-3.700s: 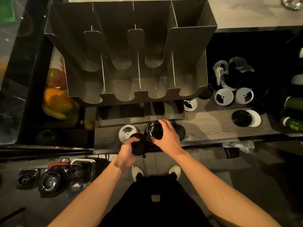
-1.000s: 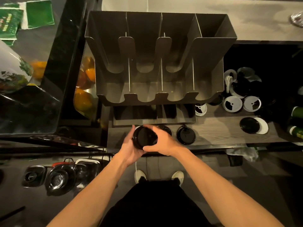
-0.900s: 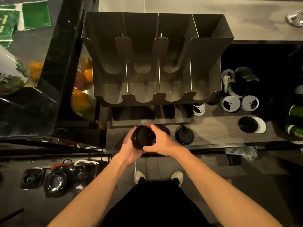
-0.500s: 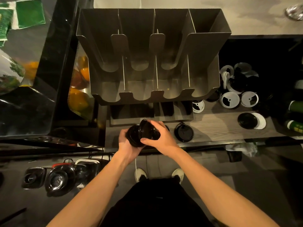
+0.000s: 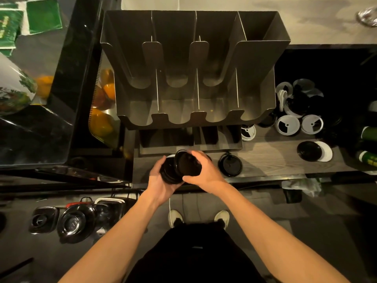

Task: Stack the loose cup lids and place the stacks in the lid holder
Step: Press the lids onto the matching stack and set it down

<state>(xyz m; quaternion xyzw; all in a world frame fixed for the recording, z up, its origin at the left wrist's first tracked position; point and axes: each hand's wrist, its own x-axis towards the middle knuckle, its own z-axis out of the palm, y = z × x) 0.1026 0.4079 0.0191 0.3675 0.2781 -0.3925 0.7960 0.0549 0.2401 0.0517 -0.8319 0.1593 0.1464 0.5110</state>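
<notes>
Hands: left hand (image 5: 161,181) and right hand (image 5: 206,173), both curled round black lids, centre frame.
A stack of lids (image 5: 168,173) is gripped by the left; a tilted lid (image 5: 187,164) is pinched against it by the right. The lid holder (image 5: 255,78) is seen above; a loose lid (image 5: 230,165) is seen on the bench (image 5: 269,160), right.

A short black lid stack (image 5: 169,173) sits in the left hand (image 5: 161,185), a single lid (image 5: 188,165) tilted against it. A loose lid (image 5: 230,166) lies flat beside them, before the upright grey metal lid holder (image 5: 255,78).
</notes>
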